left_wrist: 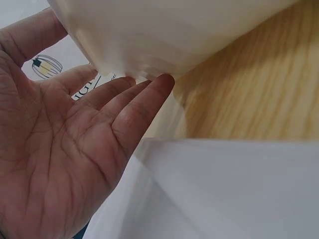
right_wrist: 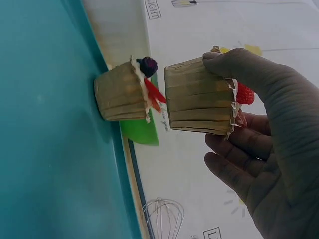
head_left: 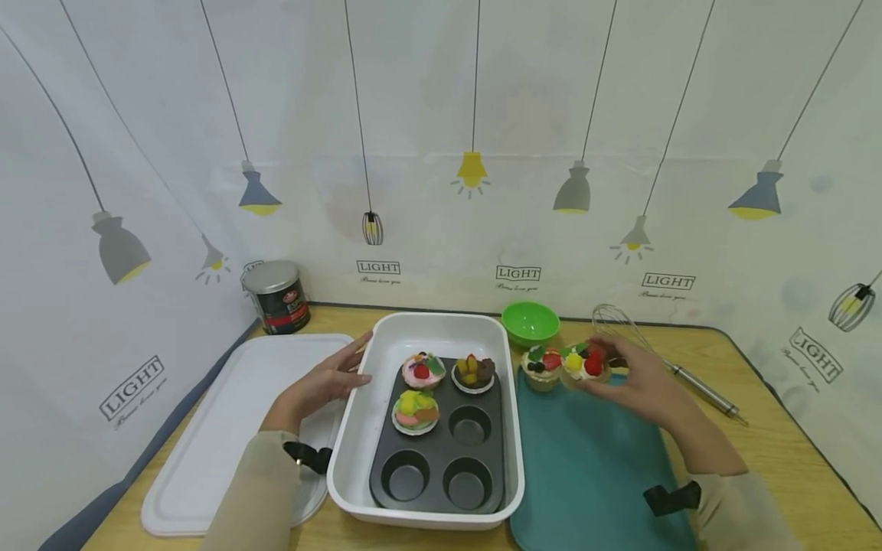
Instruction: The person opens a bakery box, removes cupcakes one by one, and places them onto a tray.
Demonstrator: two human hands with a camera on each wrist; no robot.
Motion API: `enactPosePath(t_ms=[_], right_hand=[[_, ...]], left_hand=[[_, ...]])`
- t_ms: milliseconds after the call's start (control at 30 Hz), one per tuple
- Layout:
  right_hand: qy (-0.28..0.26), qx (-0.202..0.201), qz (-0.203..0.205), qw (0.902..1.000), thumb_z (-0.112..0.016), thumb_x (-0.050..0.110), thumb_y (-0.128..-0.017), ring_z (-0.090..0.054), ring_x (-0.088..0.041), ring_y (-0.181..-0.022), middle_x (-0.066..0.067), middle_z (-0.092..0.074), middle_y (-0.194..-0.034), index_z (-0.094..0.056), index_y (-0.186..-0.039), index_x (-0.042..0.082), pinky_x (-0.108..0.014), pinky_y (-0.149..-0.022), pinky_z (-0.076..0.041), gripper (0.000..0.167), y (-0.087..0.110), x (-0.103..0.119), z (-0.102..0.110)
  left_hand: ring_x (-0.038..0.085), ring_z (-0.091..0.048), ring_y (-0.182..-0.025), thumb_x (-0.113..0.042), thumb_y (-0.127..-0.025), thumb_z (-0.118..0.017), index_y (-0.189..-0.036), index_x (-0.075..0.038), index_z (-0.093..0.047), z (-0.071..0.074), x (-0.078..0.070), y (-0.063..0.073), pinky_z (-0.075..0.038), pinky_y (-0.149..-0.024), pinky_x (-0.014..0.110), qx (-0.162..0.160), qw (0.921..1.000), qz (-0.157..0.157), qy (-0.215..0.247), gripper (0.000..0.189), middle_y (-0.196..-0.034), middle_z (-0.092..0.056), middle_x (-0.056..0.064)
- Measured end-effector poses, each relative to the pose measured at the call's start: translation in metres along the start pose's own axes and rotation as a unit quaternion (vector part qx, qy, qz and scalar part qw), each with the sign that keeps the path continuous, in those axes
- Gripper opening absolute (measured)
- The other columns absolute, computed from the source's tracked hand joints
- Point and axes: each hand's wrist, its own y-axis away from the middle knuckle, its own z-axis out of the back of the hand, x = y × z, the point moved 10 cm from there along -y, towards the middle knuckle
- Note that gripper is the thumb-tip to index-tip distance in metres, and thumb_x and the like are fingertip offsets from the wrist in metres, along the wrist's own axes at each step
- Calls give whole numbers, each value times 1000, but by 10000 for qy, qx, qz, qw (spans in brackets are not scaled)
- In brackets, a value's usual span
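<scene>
My right hand (head_left: 641, 386) pinches a toy cupcake (right_wrist: 199, 97) by its upper edge, thumb on one side and fingers on the other. It has a pale brown paper cup and red and yellow fruit on top. The cupcake is held above the far end of a teal tray (head_left: 592, 467), beside a second cupcake (head_left: 542, 379) that stands on it. With fingers fairly straight, my left hand (head_left: 320, 386) touches the left side of a white bin (head_left: 361, 459). Inside the bin lies a dark muffin tin (head_left: 437, 458), with three decorated cupcakes (head_left: 416, 417) in its far cups.
A white lid-like tray (head_left: 241, 428) lies on the left, partly under my left arm. Behind it stands a dark can (head_left: 279, 302) with a grey lid. At the back are a green bowl (head_left: 530, 325) and a metal whisk (head_left: 703, 389). A printed cloth hangs behind the table.
</scene>
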Motion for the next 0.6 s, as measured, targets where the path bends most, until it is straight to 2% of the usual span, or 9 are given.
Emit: enactPosePath(t_ms=[400, 600], right_hand=[[99, 57, -118, 9999, -81, 42, -84, -63, -34, -106, -14, -66, -117, -51, -140, 1, -56, -86, -53, 76, 1, -24, -5], [88, 115, -241, 9996, -81, 39, -85, -63, -35, -104, -14, -66, -112, -52, -137, 2, -55, -84, -53, 70, 3, -36, -7]], left_hand=[[40, -30, -147, -21, -90, -68, -159, -43, -21, 0, 1, 0, -34, -109, 64, -25, 10000, 48, 12, 87, -167, -17, 8], [40, -30, -147, -21, -90, -69, -159, -43, -21, 0, -1, 2, -35, -109, 64, -37, 10000, 25, 14, 87, -167, -17, 8]])
